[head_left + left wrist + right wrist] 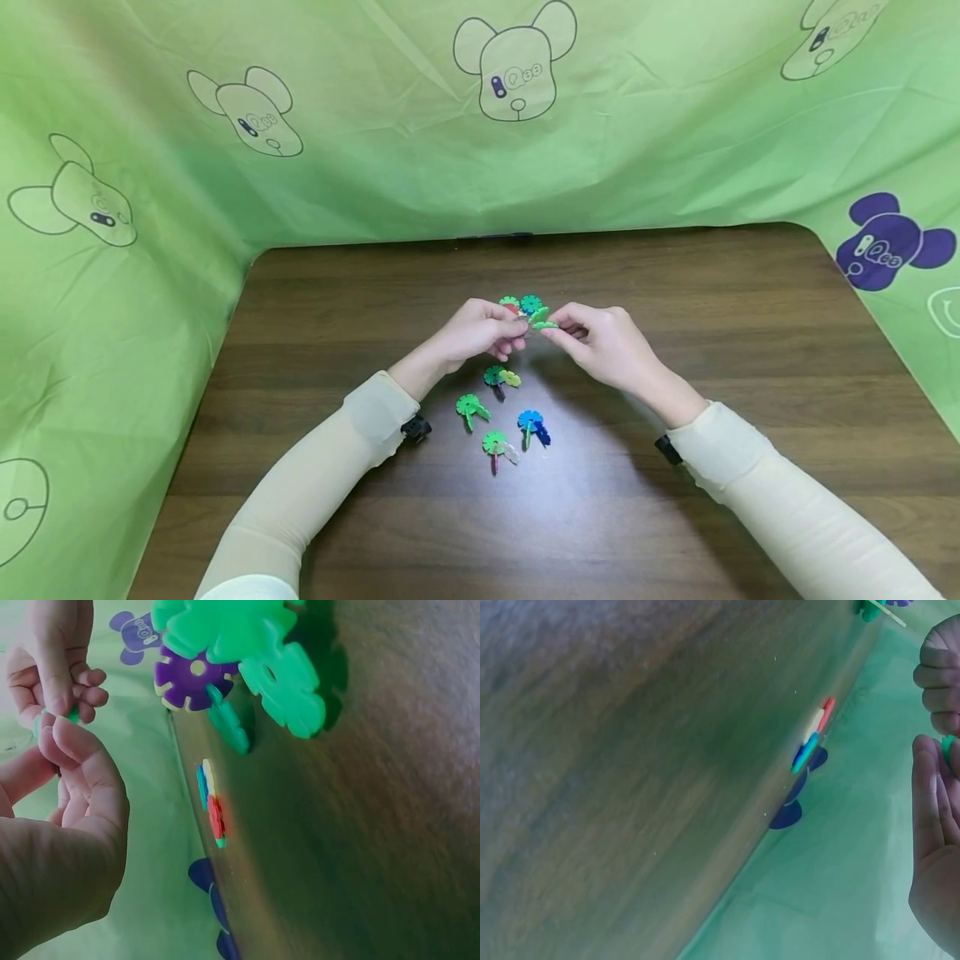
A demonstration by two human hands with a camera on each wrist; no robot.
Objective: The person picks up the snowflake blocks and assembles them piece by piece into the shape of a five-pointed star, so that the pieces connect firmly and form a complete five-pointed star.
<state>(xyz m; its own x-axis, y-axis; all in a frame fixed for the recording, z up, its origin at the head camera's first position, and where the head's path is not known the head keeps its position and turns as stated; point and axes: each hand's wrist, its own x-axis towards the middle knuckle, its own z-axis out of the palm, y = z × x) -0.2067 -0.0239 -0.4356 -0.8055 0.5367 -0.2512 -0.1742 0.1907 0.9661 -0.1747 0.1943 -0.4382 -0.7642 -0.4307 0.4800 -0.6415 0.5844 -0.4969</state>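
Above the middle of the dark wooden table (675,500), both hands meet over a small piece made of light green snowflake discs (542,321). My left hand (520,330) pinches it from the left and my right hand (557,332) from the right. In the left wrist view the green piece (71,714) barely shows between the fingertips; in the right wrist view it is a sliver of green (949,746). Just behind the hands, a flat group of green, red and teal discs (521,305) lies on the table.
Several small disc assemblies lie nearer to me: a teal and yellow one (499,377), a green one (471,408), a blue one (532,425) and a green one with a clear disc (497,446). Green printed cloth (150,250) walls in the table.
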